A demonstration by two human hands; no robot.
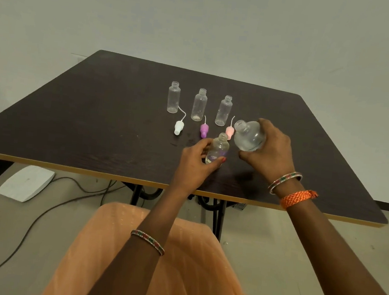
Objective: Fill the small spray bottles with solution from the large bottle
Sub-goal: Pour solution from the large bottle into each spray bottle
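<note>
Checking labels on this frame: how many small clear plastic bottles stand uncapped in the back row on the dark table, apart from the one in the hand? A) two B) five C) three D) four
C: three small clear plastic bottles stand open-necked in a row, while the left hand holds a fourth nearer the large clear bottle.

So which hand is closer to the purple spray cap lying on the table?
Left. The left hand sits just in front of the purple spray cap; the right hand is farther off to its right.
</note>
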